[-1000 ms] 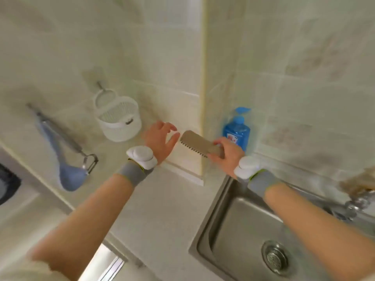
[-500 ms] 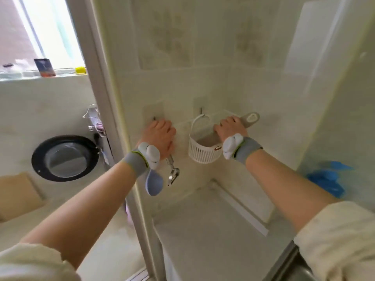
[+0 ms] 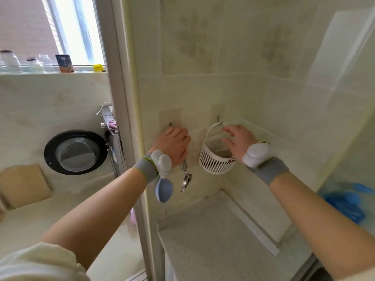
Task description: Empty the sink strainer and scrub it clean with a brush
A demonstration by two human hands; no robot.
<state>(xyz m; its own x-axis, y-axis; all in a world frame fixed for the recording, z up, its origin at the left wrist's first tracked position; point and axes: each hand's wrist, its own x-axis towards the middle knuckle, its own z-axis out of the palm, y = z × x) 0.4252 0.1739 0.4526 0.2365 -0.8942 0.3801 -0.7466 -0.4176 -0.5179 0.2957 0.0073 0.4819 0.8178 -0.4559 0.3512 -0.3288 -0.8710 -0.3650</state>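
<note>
1. Head view looks at a tiled corner wall (image 3: 233, 88) above a speckled tabletop (image 3: 203, 246), with both bare forearms reaching up toward the wall.
2. A white slatted basket (image 3: 213, 165) hangs by its hoop from a hook (image 3: 218, 119), just at 3 o'clock from the left hand (image 3: 174, 146).
3. The brush (image 3: 224, 154) lies inside the basket, largely hidden by the right hand. A looped end peeks out at 3 o'clock from the basket, just past the wrist.
4. The right hand (image 3: 240, 141) hovers over the basket's mouth, its fingers (image 3: 229, 129) apart and fairly straight and clamped on nothing. I cannot tell whether the fingertips touch the hoop.
5. The left hand is against the wall, its back to the camera. Its fingers (image 3: 185, 138) are together and curled round the metal handle of a peeler (image 3: 185, 179), whose head hangs out at 6 o'clock from the hand.
6. A blue spoon (image 3: 164, 189) hangs beside the peeler, at 7 o'clock from the hand. Its upper part is hidden behind the wrist, so I cannot tell whether the hand holds it too.
7. A blurred blue bottle (image 3: 345, 199) stands at 4 o'clock from the basket, well apart from it.
8. A round washing machine door (image 3: 76, 152) shows at 9 o'clock from the left hand, beyond the door frame.
</note>
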